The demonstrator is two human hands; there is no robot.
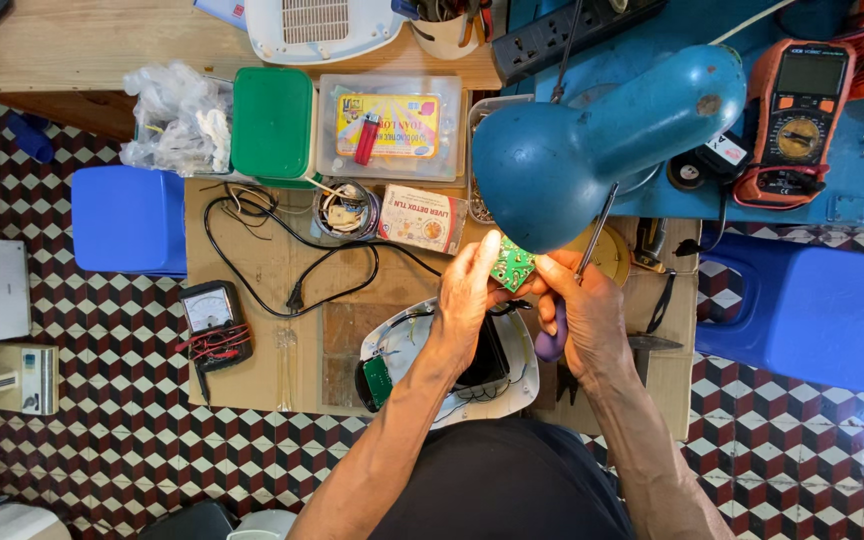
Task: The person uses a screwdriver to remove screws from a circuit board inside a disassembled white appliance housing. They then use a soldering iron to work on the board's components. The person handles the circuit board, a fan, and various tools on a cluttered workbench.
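Centre frame, under the blue lamp (592,140), the left hand (467,295) pinches a small green board (512,265), fingers closed on its edge. The right hand (582,310) is wrapped around a purple-handled tool (552,340). Below them, an opened white casing (422,365) lies on the cardboard-topped table (262,270). A checkered tile floor (102,440) surrounds it; a blue stool (127,220) stands at left.

Both hands meet under a blue desk lamp (592,140). The left hand (467,295) pinches a small green circuit board (512,265); the right hand (587,310) touches the board too and grips a purple-handled screwdriver (552,340). Near them lies an opened white casing (447,360), with a black analogue meter (214,322) far left.
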